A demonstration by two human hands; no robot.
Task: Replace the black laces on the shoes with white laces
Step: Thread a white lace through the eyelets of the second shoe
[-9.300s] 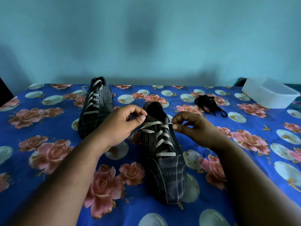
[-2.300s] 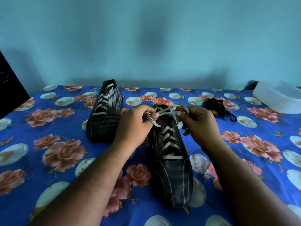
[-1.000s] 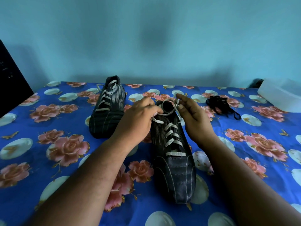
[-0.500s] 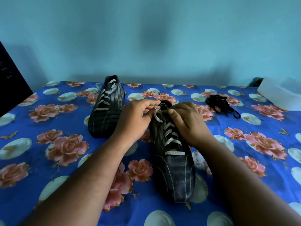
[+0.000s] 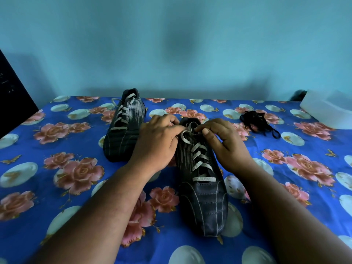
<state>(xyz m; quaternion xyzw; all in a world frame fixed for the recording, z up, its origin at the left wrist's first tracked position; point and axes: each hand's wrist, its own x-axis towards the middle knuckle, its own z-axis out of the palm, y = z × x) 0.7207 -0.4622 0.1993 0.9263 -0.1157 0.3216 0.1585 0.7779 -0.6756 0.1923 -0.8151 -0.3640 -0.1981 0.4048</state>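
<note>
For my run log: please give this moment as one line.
both hands: left hand, right hand pinch white lace | near shoe | black laces aside

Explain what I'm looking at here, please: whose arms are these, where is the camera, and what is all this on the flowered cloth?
There is no machine here. A person wears one wide-angle camera on the head, looking forward and down, so both forearms reach in from the bottom edge.

On the blue flowered cloth stand two dark shoes. The far shoe already carries a white lace. The near shoe is laced in white too, and both hands work at its top: the left hand and the right hand each pinch part of the white lace, apparently tying it.

The removed black laces lie bundled to the right. A white plastic tub sits at the far right.
</note>
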